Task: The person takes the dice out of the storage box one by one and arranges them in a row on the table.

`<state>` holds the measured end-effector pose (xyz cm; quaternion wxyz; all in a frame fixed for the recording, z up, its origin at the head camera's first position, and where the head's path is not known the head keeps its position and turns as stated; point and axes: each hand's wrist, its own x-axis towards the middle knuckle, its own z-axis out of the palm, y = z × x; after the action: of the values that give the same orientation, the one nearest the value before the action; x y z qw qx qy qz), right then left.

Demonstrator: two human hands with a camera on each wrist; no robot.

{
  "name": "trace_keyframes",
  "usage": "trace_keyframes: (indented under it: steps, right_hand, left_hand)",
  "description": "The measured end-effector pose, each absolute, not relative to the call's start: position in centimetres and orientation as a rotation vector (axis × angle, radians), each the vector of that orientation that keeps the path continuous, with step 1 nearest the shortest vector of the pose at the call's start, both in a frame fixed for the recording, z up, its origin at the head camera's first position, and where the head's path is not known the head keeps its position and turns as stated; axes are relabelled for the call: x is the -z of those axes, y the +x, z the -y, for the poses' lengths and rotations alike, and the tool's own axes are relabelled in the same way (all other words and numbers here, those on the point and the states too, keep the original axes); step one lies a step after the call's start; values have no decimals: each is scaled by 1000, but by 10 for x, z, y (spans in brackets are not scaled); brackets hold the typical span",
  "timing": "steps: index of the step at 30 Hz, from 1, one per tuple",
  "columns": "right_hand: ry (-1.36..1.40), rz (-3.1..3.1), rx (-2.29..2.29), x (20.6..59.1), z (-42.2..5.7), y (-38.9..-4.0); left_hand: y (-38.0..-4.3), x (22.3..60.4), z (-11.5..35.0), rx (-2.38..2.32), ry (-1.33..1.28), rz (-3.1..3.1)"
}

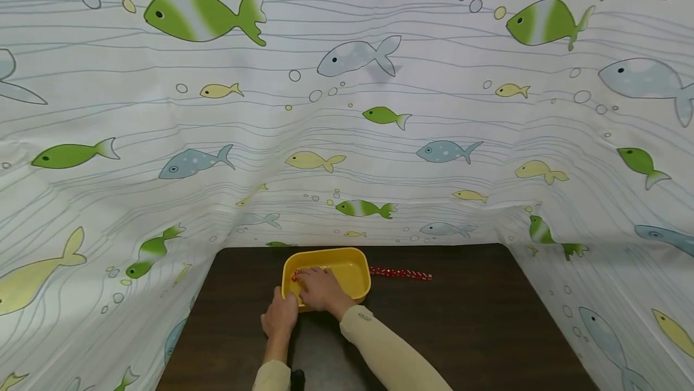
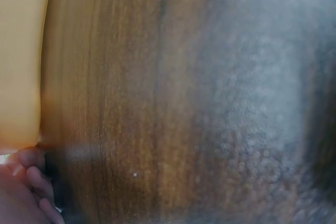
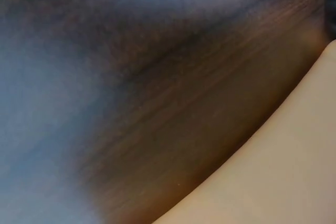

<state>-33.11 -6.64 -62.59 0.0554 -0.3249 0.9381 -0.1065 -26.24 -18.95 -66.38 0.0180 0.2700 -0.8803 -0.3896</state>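
Observation:
A yellow plastic tub (image 1: pixel 355 258) stands on the dark table. My left hand (image 1: pixel 281 315) grips its near left corner, thumb up at the rim; in the left wrist view the curled fingers (image 2: pixel 39 179) show beside the yellow wall. My right hand (image 1: pixel 321 290) reaches inside the tub, its fingertips at several small red dice (image 1: pixel 295 275) with white dots by the left wall. Those fingers partly cover the dice, so a grip on any of them cannot be made out. The right wrist view holds only the tub-coloured sleeve (image 3: pixel 283 166) and blurred table.
A row of red dice (image 1: pixel 401 273) runs rightward along the table from the tub's right side. The dark wooden table (image 1: pixel 477 325) extends to the right and front. A white fish-print curtain (image 1: pixel 434 90) surrounds the back and both sides.

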Motion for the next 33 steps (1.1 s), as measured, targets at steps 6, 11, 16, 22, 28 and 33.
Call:
trace_keyframes:
  steps: [6,11,16,22,28,33]
  right_hand:
    - [-1005,-2806,272,624,66,-332]
    - [-1010,-2790,259,627,68,-334]
    - [-1001,-2771,282,629,70,-338]
    - [-1018,-2764,282,626,71,-342]
    - [-1020,-2827,308,631,71,-345]
    - [-956,-2847,417,635,70,-346]
  left_hand:
    - [-262,665,189,1217,852,2721]
    - [-260,665,189,1202,847,2732]
    - [-260,663,188,1202,837,2732]
    - [-264,663,188,1218,847,2719]
    - [-265,659,187,1224,871,2718]
    - [-263,661,186,1226,884,2723]
